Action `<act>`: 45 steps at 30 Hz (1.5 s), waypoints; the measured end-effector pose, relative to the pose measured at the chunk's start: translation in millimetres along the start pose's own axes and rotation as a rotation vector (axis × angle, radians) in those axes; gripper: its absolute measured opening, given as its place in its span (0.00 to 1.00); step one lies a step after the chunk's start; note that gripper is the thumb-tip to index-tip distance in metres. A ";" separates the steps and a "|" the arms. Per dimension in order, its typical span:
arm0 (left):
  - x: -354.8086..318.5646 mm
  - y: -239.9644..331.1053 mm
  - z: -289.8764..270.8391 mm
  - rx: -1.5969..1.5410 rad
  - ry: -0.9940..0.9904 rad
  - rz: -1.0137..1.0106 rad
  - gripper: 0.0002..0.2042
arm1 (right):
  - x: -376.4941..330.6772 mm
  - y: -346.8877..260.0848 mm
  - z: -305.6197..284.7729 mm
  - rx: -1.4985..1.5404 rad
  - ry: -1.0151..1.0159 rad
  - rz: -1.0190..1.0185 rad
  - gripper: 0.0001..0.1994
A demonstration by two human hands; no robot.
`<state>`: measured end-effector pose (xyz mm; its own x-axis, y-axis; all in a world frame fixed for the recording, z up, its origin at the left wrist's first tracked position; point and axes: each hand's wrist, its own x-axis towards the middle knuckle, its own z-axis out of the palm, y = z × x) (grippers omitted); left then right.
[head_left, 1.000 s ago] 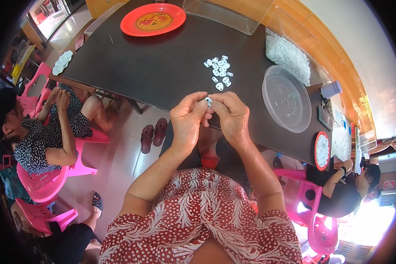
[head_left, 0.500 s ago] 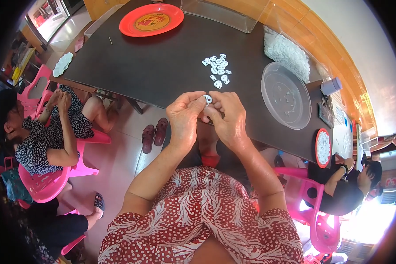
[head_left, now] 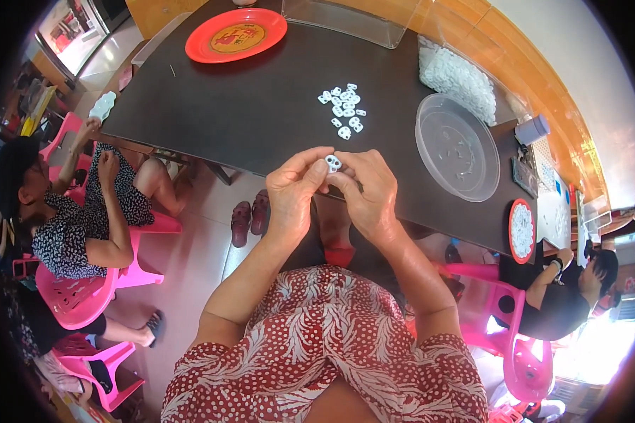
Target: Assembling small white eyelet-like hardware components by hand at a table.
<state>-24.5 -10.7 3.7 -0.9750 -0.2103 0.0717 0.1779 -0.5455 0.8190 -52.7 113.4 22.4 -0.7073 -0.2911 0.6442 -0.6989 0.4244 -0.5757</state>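
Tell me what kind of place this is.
Probably an informal home or small-shop workspace for hand assembly. Both hands hold a small white plastic piece over a dark table bearing a pile of similar white pieces, with a clear plastic bowl nearby and people seated on pink plastic chairs.

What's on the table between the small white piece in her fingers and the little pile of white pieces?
Nothing: in the head view, only bare dark table separates the held piece from the pile.
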 end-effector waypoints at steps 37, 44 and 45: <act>-26.4 -2.8 15.4 -0.017 0.052 0.304 0.11 | -13.9 -14.9 15.7 0.033 0.227 -0.181 0.16; -26.6 -9.7 13.9 0.016 0.079 0.347 0.12 | -12.1 -11.7 20.9 -0.018 0.258 -0.287 0.18; -26.3 -11.6 13.2 0.046 0.094 0.357 0.12 | -11.6 -11.4 21.3 -0.026 0.254 -0.297 0.18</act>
<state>-2.7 11.8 -0.2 -0.8357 -0.4559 0.3062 0.4962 -0.3880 0.7767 -38.8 93.7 10.8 -0.4236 -0.1843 0.8869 -0.8640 0.3763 -0.3344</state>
